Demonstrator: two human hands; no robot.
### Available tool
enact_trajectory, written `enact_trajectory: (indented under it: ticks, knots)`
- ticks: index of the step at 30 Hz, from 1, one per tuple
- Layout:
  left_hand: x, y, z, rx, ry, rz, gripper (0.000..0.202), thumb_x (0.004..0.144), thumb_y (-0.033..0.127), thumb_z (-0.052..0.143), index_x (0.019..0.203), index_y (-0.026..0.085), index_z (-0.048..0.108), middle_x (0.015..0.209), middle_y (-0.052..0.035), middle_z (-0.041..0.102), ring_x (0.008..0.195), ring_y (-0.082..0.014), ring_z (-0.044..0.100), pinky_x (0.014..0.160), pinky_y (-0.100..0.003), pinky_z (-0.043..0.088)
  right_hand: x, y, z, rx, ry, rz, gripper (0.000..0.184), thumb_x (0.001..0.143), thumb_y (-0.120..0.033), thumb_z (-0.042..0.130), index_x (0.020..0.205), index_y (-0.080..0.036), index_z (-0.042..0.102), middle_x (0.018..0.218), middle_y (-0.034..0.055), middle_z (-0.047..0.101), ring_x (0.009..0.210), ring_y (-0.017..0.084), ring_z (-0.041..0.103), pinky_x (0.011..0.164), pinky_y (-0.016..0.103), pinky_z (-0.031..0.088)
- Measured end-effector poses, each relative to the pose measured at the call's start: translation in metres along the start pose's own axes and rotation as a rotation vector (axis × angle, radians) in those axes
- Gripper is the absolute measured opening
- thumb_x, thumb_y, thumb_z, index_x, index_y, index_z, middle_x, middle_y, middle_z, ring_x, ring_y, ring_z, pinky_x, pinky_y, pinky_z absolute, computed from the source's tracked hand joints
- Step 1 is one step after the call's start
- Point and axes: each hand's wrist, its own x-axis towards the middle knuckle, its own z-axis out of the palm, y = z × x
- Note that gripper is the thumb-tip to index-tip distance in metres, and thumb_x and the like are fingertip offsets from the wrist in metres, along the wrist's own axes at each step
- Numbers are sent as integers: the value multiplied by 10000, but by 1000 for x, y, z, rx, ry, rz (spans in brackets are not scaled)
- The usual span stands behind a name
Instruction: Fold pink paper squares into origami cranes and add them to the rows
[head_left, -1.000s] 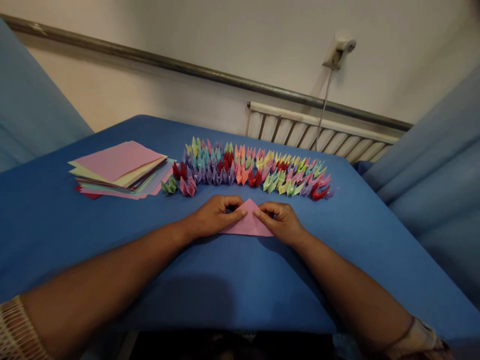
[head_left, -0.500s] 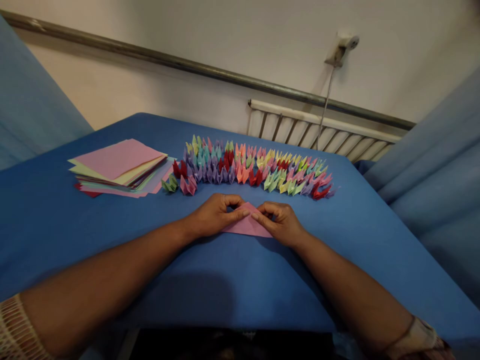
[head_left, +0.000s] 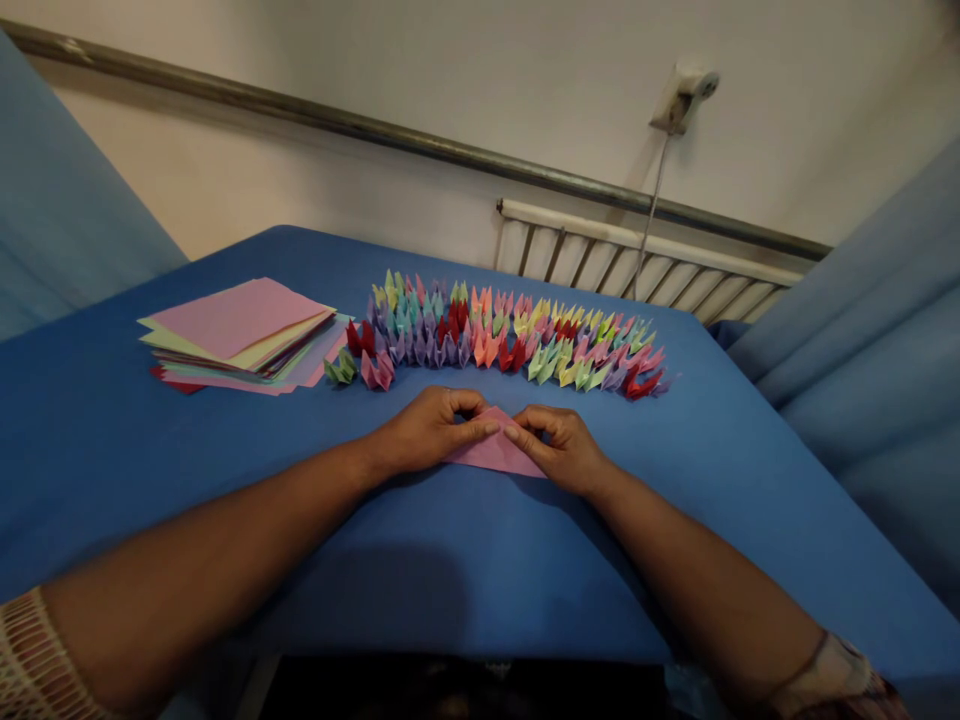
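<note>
Evenly pinching pink paper point(head_left: 498, 456) near its peak with left hand point(head_left: 427, 430) and right hand point(head_left: 566, 446), nearside of the folded figures point(head_left: 487, 347), with long edge farthest from them.

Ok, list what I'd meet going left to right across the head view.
Left curtain, paper stack, left hand, folded pink paper, right hand, wall socket, right curtain.

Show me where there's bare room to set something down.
The blue cloth-covered table is bare between the stack of coloured paper sheets and left forearm, and right of the right hand. Crowded: the folded pink paper between it and the left hand, and beyond, the rows of multicoloured folded-paper figures.
</note>
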Motion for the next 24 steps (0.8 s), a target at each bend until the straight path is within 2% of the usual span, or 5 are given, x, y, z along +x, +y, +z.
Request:
enact_trajectory:
  ticks: [6,12,20,24]
  knots:
    - [-1,3,-1,-28,-20,15,305,857,426,593,791,142,682,712,7,630,682,-125,548,639,-232,427,1,0,1,-1,12,-42,281,939,-339,542,725,-182,634,648,-20,544,584,96,467,563,224,366]
    - [-2,0,-2,-55,-46,30,276,857,408,585,816,154,686,745,2,649,710,-133,565,648,-235,437,0,-1,1,-49,15,-58,306,940,-352,537,694,-187,613,633,-20,535,573,98,459,559,228,362]
    - [0,0,1,-25,-44,50,357,895,434,513,690,154,597,630,33,495,617,-104,444,564,-218,355,-1,-3,2,-114,42,-85,298,940,-328,525,684,-193,597,638,-13,541,560,100,464,569,244,361]
    - [0,1,0,6,-45,75,350,898,403,501,659,159,577,617,38,471,605,-99,413,558,-216,334,-1,-3,2,-107,27,-73,296,936,-331,524,681,-198,595,641,-12,549,560,102,467,568,245,365]
